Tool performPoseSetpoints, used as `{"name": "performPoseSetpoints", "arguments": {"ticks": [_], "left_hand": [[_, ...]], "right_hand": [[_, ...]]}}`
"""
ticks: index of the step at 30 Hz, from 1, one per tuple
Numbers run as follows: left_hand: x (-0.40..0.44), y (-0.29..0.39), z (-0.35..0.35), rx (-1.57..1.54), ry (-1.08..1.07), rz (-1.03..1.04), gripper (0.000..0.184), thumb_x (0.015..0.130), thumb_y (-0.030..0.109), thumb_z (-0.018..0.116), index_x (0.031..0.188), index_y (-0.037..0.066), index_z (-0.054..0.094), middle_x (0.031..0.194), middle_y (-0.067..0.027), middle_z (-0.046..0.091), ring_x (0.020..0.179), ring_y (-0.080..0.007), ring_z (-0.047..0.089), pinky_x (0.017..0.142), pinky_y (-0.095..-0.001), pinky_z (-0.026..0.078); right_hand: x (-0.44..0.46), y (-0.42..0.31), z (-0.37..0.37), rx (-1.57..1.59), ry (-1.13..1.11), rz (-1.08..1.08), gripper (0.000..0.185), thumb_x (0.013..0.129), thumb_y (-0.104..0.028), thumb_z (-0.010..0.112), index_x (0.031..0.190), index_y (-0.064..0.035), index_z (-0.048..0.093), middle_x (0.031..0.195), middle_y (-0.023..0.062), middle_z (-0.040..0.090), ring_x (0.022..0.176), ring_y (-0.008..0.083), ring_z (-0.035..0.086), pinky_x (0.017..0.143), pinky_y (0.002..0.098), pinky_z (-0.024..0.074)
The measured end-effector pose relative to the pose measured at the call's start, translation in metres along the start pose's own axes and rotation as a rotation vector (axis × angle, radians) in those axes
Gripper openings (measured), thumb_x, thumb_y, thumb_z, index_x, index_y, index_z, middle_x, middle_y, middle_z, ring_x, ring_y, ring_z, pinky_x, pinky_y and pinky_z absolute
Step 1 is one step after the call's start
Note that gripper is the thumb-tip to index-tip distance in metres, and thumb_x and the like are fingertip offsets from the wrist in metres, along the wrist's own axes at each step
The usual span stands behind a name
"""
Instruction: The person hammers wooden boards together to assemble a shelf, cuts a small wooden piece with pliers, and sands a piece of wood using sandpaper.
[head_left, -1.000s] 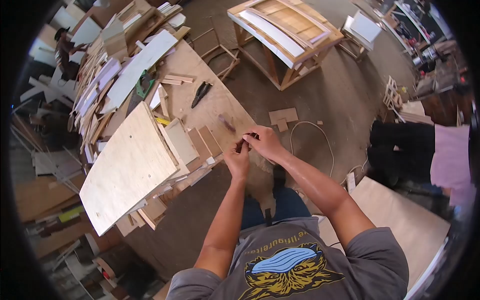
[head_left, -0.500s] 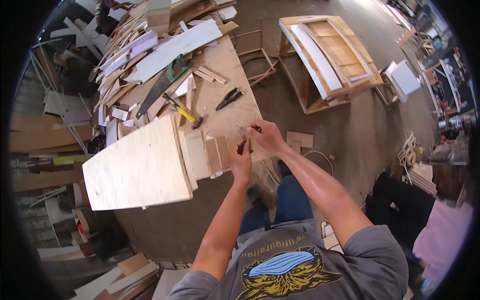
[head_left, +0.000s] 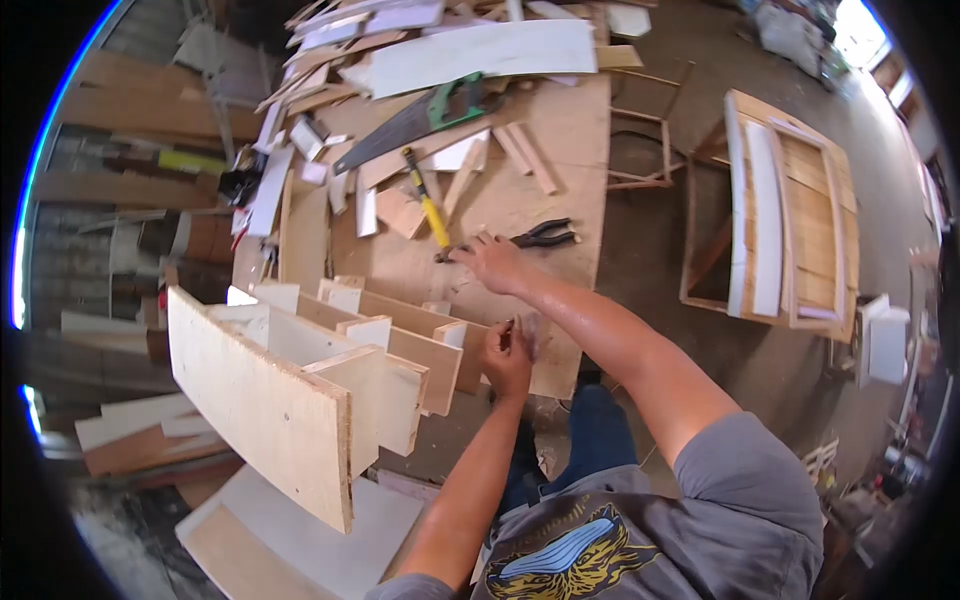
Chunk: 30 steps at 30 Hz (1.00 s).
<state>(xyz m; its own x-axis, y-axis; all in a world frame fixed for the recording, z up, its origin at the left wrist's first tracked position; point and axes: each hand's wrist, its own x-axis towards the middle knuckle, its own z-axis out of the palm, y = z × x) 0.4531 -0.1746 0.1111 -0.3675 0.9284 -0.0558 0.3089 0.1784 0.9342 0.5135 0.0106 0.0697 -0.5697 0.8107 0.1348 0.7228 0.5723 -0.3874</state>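
Note:
My right hand reaches over the worktable, fingers stretched out, fingertips at the head of a hammer with a yellow and black handle. Whether they grip it is not clear. Just beyond the hand lie black-handled pliers. My left hand is closed in a pinch near the table's front edge; what it holds is too small to make out. A blurry pale patch shows beside its fingers. To its left stands a wooden frame with a curved plywood face and several crosspieces.
A handsaw with a green handle lies among wood offcuts on the worktable. A long white board tops the scrap pile. On the right stands a wooden piece with a curved panel. Boards lean at the left.
My right hand has left my left hand and reached across to the hammer head. My view has turned left, showing the frame's crosspieces. The left hand stays pinched.

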Motion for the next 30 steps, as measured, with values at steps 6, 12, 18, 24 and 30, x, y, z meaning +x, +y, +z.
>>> {"name": "performPoseSetpoints", "arguments": {"ticks": [6, 12, 18, 24, 30], "left_hand": [[-0.016, -0.004, -0.013, 0.095, -0.012, 0.036, 0.018, 0.099, 0.014, 0.074, 0.109, -0.002, 0.075, 0.092, -0.0134, 0.077, 0.079, -0.0211, 0.074, 0.071, -0.0350, 0.057], [-0.047, -0.006, -0.027, 0.045, -0.062, 0.042, 0.017, 0.098, 0.011, 0.076, 0.110, -0.001, 0.075, 0.092, -0.0146, 0.076, 0.078, -0.0217, 0.075, 0.072, -0.0340, 0.057], [-0.064, 0.005, -0.055, -0.002, -0.188, 0.002, 0.017, 0.099, 0.011, 0.076, 0.110, -0.002, 0.075, 0.091, -0.0143, 0.077, 0.080, -0.0220, 0.075, 0.073, -0.0333, 0.057], [-0.076, -0.005, -0.093, 0.042, -0.221, 0.161, 0.014, 0.097, 0.010, 0.077, 0.105, -0.001, 0.076, 0.092, -0.0160, 0.077, 0.080, -0.0234, 0.076, 0.073, -0.0328, 0.058], [-0.092, -0.013, -0.147, 0.121, -0.170, 0.213, 0.012, 0.095, 0.009, 0.080, 0.101, 0.000, 0.076, 0.092, -0.0163, 0.077, 0.079, -0.0239, 0.077, 0.072, -0.0337, 0.059]], "right_hand": [[0.045, -0.008, 0.027, -0.134, -0.034, -0.049, 0.039, 0.099, -0.016, 0.058, 0.138, -0.0142, 0.063, 0.117, 0.0138, 0.070, 0.111, 0.0316, 0.069, 0.089, 0.0457, 0.0602], [0.035, -0.014, 0.021, -0.127, 0.085, -0.172, 0.035, 0.095, -0.014, 0.061, 0.130, -0.0107, 0.063, 0.105, 0.0098, 0.071, 0.099, 0.0278, 0.072, 0.077, 0.0418, 0.0610], [-0.050, -0.008, 0.004, -0.136, -0.011, -0.105, 0.018, 0.092, -0.014, 0.062, 0.109, -0.0087, 0.067, 0.103, 0.0098, 0.072, 0.089, 0.0296, 0.073, 0.065, 0.0429, 0.0607], [-0.077, -0.009, -0.013, -0.230, 0.068, -0.001, 0.020, 0.092, -0.018, 0.065, 0.111, -0.0137, 0.070, 0.115, 0.0088, 0.071, 0.116, 0.0277, 0.067, 0.086, 0.0428, 0.0572], [-0.047, 0.027, 0.008, -0.597, 0.140, -0.267, 0.018, 0.092, -0.022, 0.064, 0.108, -0.0167, 0.071, 0.114, 0.0041, 0.071, 0.122, 0.0268, 0.063, 0.108, 0.0478, 0.0462]]}}
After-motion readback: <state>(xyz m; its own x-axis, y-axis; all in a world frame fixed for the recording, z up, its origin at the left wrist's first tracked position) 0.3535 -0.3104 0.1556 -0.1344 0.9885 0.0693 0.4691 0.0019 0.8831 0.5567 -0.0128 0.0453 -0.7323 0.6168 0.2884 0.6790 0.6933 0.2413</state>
